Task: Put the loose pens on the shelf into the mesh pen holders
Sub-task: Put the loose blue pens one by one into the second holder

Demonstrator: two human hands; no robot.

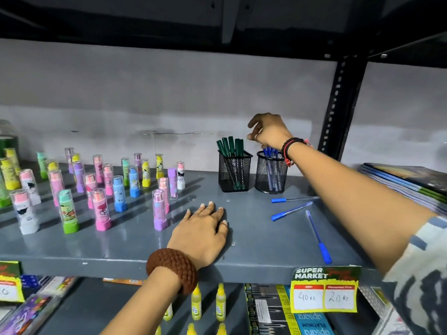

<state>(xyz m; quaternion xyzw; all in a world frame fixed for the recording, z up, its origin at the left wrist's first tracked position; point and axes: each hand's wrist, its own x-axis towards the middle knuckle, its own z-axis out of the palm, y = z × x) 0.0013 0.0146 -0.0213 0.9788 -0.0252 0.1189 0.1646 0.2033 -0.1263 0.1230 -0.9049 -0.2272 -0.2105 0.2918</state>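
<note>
Loose pens, three blue ones (292, 210), are seen lying flat on the grey shelf (135, 240), right of the left hand (203, 229), which is pressed palm-down with fingers spread and nothing held. The round mesh holder (271, 172) is overhung by the right hand (268, 130), fingers loosely parted and apparently empty; the pens lie below its forearm, nearer that hand, long axes mostly crosswise.

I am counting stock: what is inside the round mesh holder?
The round mesh holder contains blue pens, visible through the mesh. The right hand covers their tops, so no exact count.
</note>
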